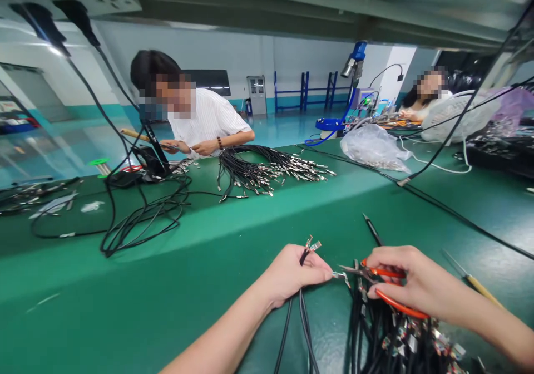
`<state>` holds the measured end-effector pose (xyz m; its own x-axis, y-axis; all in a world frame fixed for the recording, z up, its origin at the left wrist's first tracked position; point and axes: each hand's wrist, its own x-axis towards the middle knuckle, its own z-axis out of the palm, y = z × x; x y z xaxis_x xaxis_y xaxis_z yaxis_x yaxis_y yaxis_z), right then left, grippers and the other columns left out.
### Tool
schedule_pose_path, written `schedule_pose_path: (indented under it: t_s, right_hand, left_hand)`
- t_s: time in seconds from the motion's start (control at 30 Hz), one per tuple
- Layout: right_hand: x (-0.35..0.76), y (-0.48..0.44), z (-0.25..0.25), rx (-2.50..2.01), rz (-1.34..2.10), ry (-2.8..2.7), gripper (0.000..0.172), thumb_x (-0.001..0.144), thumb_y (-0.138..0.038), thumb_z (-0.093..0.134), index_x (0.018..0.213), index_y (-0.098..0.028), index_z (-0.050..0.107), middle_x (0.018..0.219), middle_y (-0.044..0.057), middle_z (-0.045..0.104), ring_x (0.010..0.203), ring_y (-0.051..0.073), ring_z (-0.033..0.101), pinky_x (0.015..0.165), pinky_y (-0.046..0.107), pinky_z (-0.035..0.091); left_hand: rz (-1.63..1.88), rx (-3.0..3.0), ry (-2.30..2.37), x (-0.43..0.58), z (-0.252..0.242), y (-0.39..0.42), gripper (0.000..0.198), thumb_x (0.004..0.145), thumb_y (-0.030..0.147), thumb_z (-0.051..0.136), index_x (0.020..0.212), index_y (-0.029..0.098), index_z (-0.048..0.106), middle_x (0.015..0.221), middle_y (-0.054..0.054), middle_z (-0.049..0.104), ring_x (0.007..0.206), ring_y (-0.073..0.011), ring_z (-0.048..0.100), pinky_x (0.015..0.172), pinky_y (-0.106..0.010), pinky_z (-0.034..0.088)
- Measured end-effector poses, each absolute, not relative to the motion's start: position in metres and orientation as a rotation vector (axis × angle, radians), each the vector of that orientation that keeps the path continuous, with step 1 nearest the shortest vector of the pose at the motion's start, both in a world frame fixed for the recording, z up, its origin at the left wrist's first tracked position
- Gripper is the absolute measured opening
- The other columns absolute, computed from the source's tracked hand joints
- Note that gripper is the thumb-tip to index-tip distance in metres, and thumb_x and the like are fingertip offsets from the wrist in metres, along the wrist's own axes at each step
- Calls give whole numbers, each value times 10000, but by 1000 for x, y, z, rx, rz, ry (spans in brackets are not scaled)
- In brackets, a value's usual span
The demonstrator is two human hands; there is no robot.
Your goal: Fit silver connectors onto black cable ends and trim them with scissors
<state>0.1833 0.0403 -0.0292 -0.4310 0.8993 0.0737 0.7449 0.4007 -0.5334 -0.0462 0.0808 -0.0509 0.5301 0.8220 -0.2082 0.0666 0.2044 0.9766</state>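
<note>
My left hand (294, 274) is closed around a few black cables (305, 324). Metal connector ends (312, 245) stick up above its fingers, and another connector (340, 275) pokes out past the thumb and fingertips to the right. In my right hand (406, 276) is a pair of orange-handled cutters (400, 301), gripped by the handles. Their pointed metal tips aim left, close to that connector; I cannot tell whether they touch it. Beneath my right hand lies a pile of black cables (377, 340) with metal connector ends and bits of coloured wire.
A pointed black tool (371, 229) and a yellow-handled pick (481, 289) lie on the green table (146, 307). Across it are a cable bundle (258, 168), coiled black cords (146, 224) and a plastic bag (371, 146). Two co-workers sit beyond. A shelf (267, 6) hangs overhead.
</note>
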Motion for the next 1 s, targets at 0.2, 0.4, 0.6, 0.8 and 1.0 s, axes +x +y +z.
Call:
schedule_pose_path:
  t_s: [0.2,0.4,0.6,0.8,1.0]
  right_hand:
    - [183,43,-33,-1338,708,-2276,133,729,-300,618,718,-170,639,639,9,595,555,119,500,526,200,368]
    - [181,44,-38,-1321,693,-2312,123,724,-289,624,700,-168,625,653,6,585,562,114,489,516,194,355]
    - [180,44,-41,-1337,642,-2372,108,723,-248,631,676,-164,581,646,-8,562,563,106,469,518,189,339]
    - [181,43,-38,-1310,627,-2389,112,736,-258,622,682,-164,592,652,-2,572,569,111,485,523,187,342]
    - [180,44,-37,-1294,623,-2389,157,749,-292,605,662,-162,598,640,7,576,573,119,497,537,189,356]
  left_hand:
    - [609,1291,886,-46,-50,82,118,566,205,702,636,111,691,565,9,586,523,-66,447,531,-184,319]
    - [587,1327,895,-47,-48,82,114,571,193,697,644,105,693,551,13,572,508,-59,431,513,-180,300]
    - [572,1346,868,-46,-49,83,119,574,188,693,654,101,697,559,8,578,510,-58,433,519,-180,305]
    - [573,1343,860,-47,-49,83,114,571,187,695,651,105,697,553,12,577,505,-56,431,519,-180,306]
    - [576,1342,864,-47,-48,82,122,559,193,700,641,102,694,549,10,578,503,-60,431,518,-183,307]
